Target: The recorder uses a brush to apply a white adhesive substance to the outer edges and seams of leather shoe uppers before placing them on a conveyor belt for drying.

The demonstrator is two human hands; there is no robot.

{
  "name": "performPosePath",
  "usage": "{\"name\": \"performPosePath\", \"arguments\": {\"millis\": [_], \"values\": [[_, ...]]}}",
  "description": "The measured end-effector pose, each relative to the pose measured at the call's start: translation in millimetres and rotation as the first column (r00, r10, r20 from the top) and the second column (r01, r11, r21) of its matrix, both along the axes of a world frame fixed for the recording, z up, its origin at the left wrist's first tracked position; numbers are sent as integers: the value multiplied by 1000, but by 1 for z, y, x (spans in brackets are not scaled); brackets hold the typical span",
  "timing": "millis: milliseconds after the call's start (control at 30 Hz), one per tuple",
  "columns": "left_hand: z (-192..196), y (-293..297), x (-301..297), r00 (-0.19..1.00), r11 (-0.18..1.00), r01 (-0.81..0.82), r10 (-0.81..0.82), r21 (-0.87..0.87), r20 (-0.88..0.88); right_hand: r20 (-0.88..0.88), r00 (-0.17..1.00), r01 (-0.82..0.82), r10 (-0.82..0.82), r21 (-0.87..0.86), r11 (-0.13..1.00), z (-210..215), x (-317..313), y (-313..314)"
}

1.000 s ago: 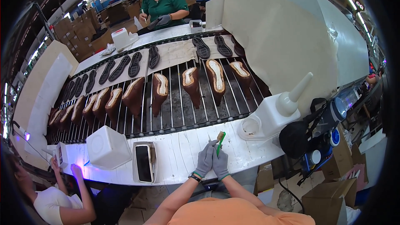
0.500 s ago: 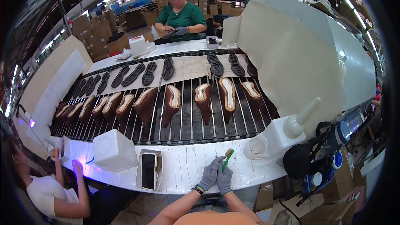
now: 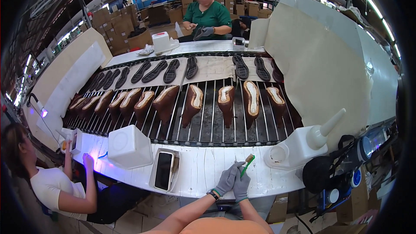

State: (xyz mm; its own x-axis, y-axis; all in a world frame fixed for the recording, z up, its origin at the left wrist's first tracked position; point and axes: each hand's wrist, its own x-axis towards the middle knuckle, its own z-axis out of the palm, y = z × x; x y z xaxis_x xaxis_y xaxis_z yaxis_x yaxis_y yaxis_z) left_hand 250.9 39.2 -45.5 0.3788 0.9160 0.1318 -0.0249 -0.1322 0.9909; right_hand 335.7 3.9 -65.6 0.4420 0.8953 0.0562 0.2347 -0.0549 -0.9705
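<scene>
The conveyor (image 3: 201,143) stretches across in front of me, its metal bars running from near to far. A big pale hood (image 3: 312,69) stands over its right end, and a cream board (image 3: 73,78) leans at its left end. Along the near side lies my white bench (image 3: 208,160). At the far side a person in green (image 3: 208,15) has a dark piece in a gloved hand; at near left, a person in white (image 3: 56,190) works under a purplish light.

On the bench, a white bottle (image 3: 297,147) with a long spout stands to the right, and a white tub (image 3: 130,147) to the left. On the conveyor's nearer side a row of brown uppers (image 3: 251,104) sits with pale bottoms up; beyond them, black soles (image 3: 240,67) lie on a light sheet (image 3: 212,67). Right of the tub, a tray (image 3: 175,183) holds a phone (image 3: 164,171).

My gloved hands are together over the bench's near edge, left of the bottle. My right hand (image 3: 242,186) is closed around the green brush (image 3: 248,163), bristles up and away from me. My left hand (image 3: 227,180) rests against the right; I cannot tell whether its fingers grip the handle too.
</scene>
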Motion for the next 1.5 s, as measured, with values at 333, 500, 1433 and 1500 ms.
{"name": "performPosePath", "arguments": {"millis": [333, 500, 1433, 1500], "values": [[3, -3, 1, 1000, 999, -8, 9, 42, -16, -3, 1000, 14, -13, 12, 1000, 0, 1, -1], [-7, 0, 0, 1000, 1000, 14, -13, -7, 11, 33, 999, 9, -10, 15, 1000, -3, 1, 0], [-14, 0, 2, 999, 1000, 18, -17, -18, 39, 57, 998, 7, -6, -18, 1000, -13, 3, -2], [-12, -2, 1, 999, 1000, 12, -12, -8, 32, 23, 999, 38, -40, 97, 995, -11, 0, 0]]}}
